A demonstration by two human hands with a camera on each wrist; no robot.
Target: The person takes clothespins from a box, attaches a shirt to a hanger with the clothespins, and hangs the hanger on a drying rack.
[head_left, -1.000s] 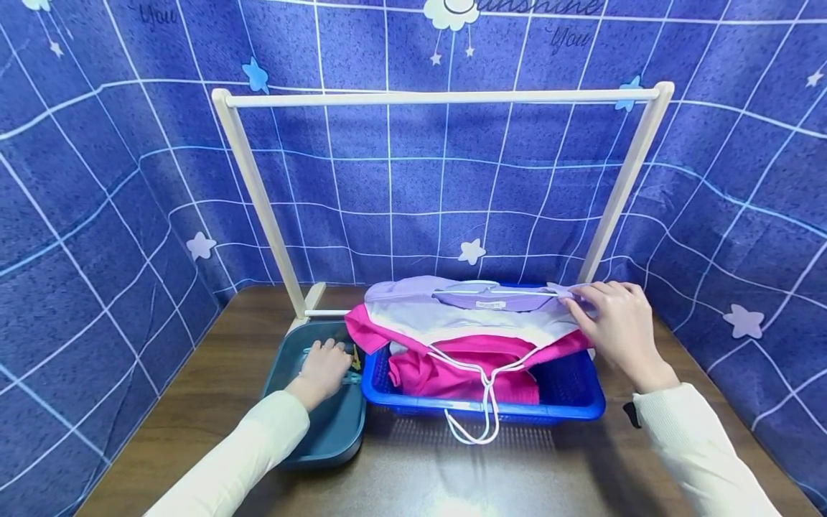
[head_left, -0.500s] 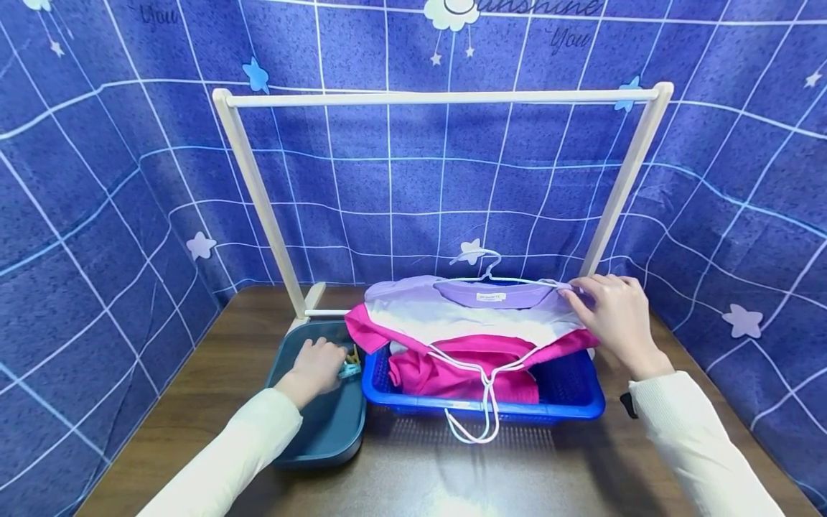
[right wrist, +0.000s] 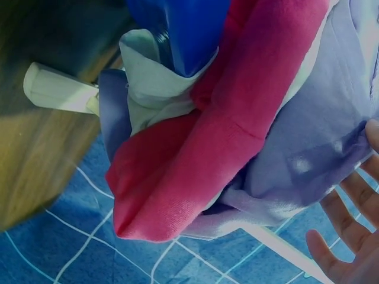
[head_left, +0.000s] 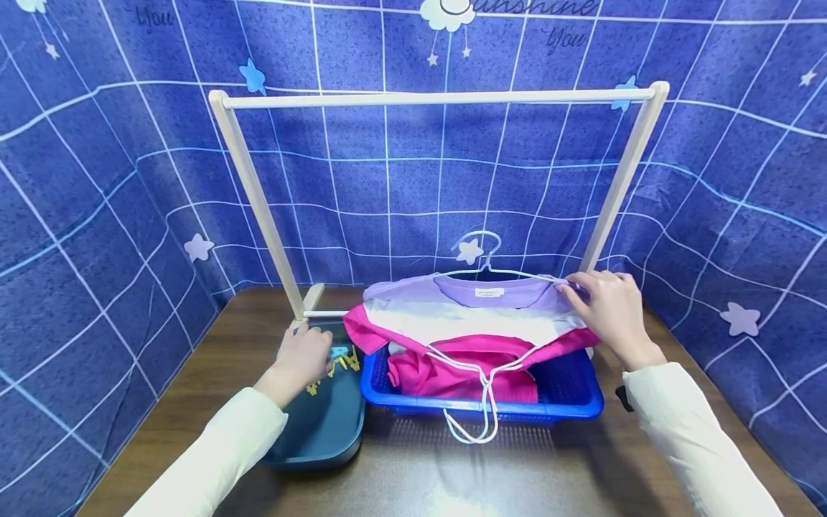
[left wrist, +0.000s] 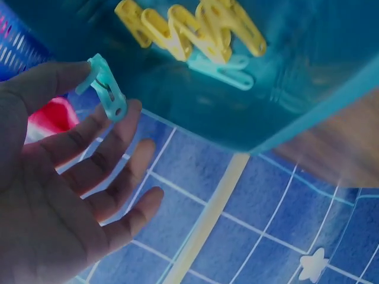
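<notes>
In the left wrist view, my left hand (left wrist: 71,177) pinches a teal clothespin (left wrist: 108,89) by thumb and fingertip. It is above the dark teal tray (head_left: 319,438), where several yellow clothespins (left wrist: 177,29) and another teal one lie. My right hand (head_left: 610,309) pinches the right shoulder of a purple, white and pink hooded shirt (head_left: 413,309) together with the hanger's end. The pale hanger (head_left: 489,267) sits inside the neckline, its hook upright. White drawstrings dangle over the front of the blue basket (head_left: 568,409).
A white-framed rack (head_left: 439,98) stands behind the basket, its crossbar high over it. Folded pink cloth (head_left: 465,384) lies in the basket. The tray touches or nearly touches the basket's left side on the wooden table (head_left: 517,474). A blue patterned curtain (head_left: 439,187) surrounds everything.
The hanger's hook has swung up from lying flat, and the neckline has tilted with it. My left hand has shifted left within the tray, baring the yellow clothespins.
</notes>
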